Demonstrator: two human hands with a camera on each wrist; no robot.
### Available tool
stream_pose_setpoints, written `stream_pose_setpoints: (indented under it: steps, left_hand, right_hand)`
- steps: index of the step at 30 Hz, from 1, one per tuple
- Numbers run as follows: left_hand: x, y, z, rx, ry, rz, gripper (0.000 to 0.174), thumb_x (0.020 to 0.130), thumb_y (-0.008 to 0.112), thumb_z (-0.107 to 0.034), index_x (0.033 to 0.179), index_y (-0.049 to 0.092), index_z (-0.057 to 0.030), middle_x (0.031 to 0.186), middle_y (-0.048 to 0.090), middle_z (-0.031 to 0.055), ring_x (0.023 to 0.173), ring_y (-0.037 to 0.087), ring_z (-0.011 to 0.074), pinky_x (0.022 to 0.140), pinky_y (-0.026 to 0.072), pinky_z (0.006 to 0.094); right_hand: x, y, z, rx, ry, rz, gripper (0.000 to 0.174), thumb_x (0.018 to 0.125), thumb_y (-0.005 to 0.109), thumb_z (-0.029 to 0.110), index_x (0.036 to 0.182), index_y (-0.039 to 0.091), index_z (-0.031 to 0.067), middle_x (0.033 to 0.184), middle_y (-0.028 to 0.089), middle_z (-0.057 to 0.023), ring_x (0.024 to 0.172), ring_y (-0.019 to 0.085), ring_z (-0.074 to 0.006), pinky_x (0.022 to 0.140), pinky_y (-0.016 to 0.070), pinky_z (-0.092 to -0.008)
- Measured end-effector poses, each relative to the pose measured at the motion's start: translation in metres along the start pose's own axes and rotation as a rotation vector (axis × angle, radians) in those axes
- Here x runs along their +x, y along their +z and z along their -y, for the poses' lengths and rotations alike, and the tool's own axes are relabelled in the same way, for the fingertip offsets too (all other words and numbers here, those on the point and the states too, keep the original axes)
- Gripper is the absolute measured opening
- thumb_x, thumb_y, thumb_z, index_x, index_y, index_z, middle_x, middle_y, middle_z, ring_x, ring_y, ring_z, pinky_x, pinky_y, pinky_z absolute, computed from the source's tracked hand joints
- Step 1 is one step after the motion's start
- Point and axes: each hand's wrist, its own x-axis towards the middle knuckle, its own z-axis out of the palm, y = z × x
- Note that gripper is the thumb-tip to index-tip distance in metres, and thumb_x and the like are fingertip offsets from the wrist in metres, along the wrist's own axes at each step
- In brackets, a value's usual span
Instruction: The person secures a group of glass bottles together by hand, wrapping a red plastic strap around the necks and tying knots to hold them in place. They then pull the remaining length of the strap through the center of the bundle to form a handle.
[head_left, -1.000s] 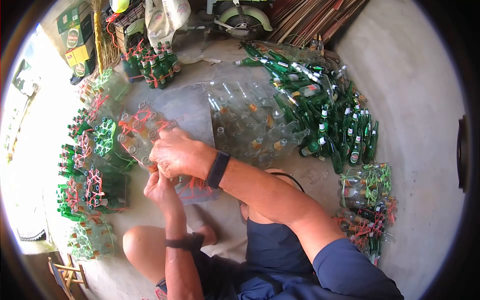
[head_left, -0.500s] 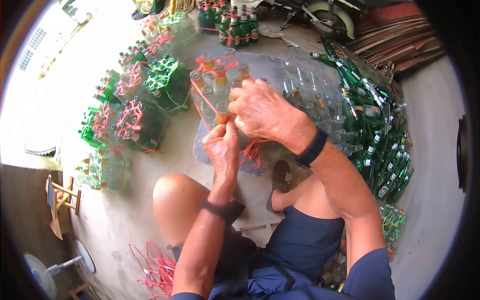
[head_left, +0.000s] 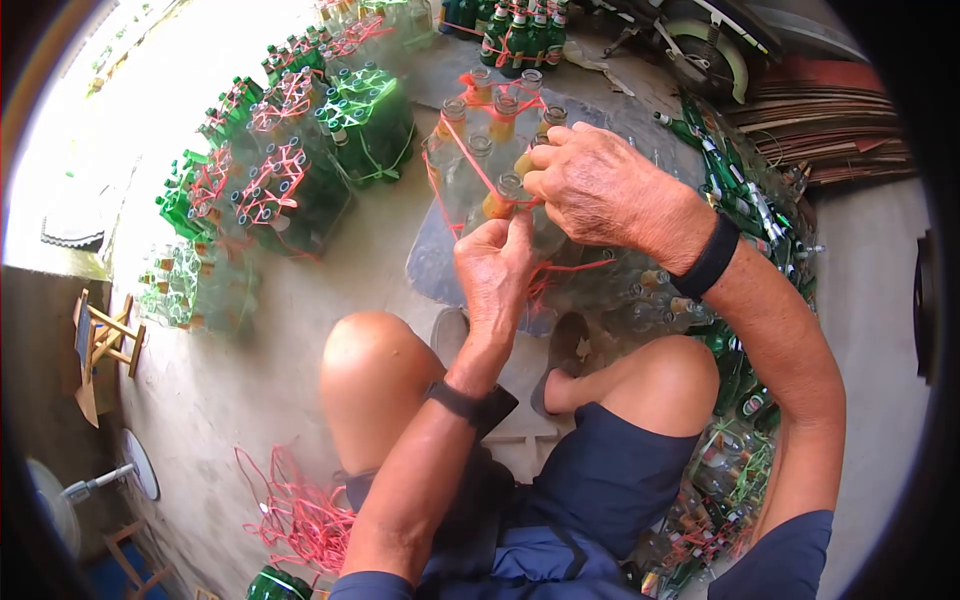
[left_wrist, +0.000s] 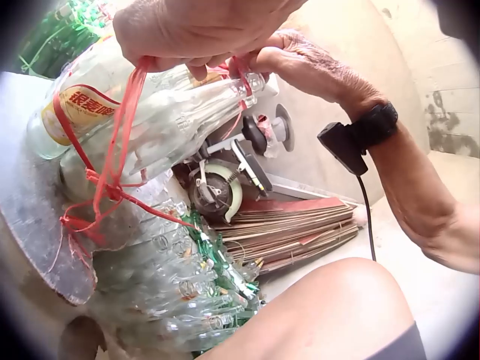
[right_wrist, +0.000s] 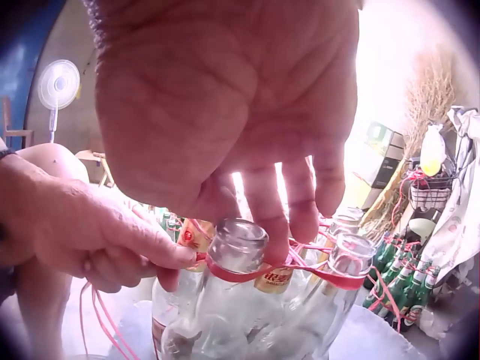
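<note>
The left hand [head_left: 494, 262] pinches a red string [head_left: 470, 165] between thumb and forefinger at the near corner of a bundle of clear glass bottles [head_left: 470, 185]. The right hand [head_left: 600, 185] lies curled over the necks just beside it. Its fingertips are down on the string, seemingly gripping it, though the palm fills the right wrist view and hides the pinch.

The string is flat, glossy plastic, drawn taut from neck to neck in a web. The bottles are smooth and slender, with ridged open mouths. Some carry yellow paper labels with red characters. The bundle stands upright on a dull grey metal sheet [head_left: 432, 268] laid on the rough concrete floor.

Tied bundles of green bottles [head_left: 372, 120] stand to the left, and loose green bottles [head_left: 745, 215] lie heaped to the right. A tangle of loose string [head_left: 300, 520] lies by the left knee.

Half a second back both hands were at this same corner. The head view has since swung, so the bundle sits higher and further right in frame, and more of the tangle shows.
</note>
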Motion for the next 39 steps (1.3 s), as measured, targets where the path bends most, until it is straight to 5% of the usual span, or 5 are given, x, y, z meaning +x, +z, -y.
stream_pose_setpoints:
  steps: [6,24,26,37,39]
  left_hand:
    - [0.000,-0.002,-0.009,-0.103,-0.011,0.008,0.032,0.098,0.068,-0.017,0.079,0.073,0.0072,0.065,0.062,-0.0030,0.060,0.053,0.0049,0.053,0.0441,0.0286]
    - [0.000,-0.006,-0.017,-0.143,-0.116,0.138,0.028,0.100,0.070,-0.023,0.098,0.079,0.0038,0.081,0.070,-0.0028,0.071,0.056,0.0042,0.063,0.0447,0.0233]
    - [0.003,-0.004,-0.011,-0.146,-0.102,0.138,0.028,0.101,0.069,-0.022,0.099,0.079,0.0037,0.083,0.072,-0.0018,0.072,0.058,0.0045,0.064,0.0460,0.0234]
    - [0.003,0.008,0.000,-0.121,-0.016,0.147,0.025,0.104,0.063,-0.016,0.101,0.077,0.0042,0.082,0.073,0.0016,0.065,0.060,0.0056,0.055,0.0474,0.0247]
    - [0.001,0.012,-0.003,-0.200,-0.018,0.110,0.025,0.103,0.064,-0.015,0.094,0.074,0.0068,0.065,0.056,-0.0032,0.060,0.048,0.0051,0.052,0.0387,0.0290]
  right_hand:
    - [0.004,-0.004,-0.004,-0.075,-0.059,0.032,0.012,0.080,0.068,0.016,0.082,0.078,0.0093,0.092,0.076,-0.0085,0.097,0.071,-0.0273,0.088,0.0562,-0.0407]
    - [0.003,-0.031,-0.031,-0.071,-0.112,0.094,0.020,0.080,0.073,0.014,0.099,0.079,0.0091,0.090,0.075,-0.0158,0.093,0.074,-0.0344,0.083,0.0592,-0.0463]
    - [0.002,-0.035,-0.036,0.102,-0.019,0.191,0.013,0.084,0.068,0.012,0.096,0.068,0.0058,0.090,0.068,-0.0128,0.094,0.067,-0.0343,0.086,0.0545,-0.0451]
    - [-0.002,-0.021,-0.066,0.250,0.174,0.183,0.020,0.085,0.067,0.020,0.086,0.066,0.0002,0.075,0.067,-0.0212,0.077,0.067,-0.0434,0.071,0.0518,-0.0520]
    - [-0.001,-0.022,-0.068,0.315,0.211,0.202,0.021,0.085,0.068,0.021,0.086,0.066,-0.0002,0.074,0.067,-0.0212,0.076,0.067,-0.0434,0.069,0.0512,-0.0514]
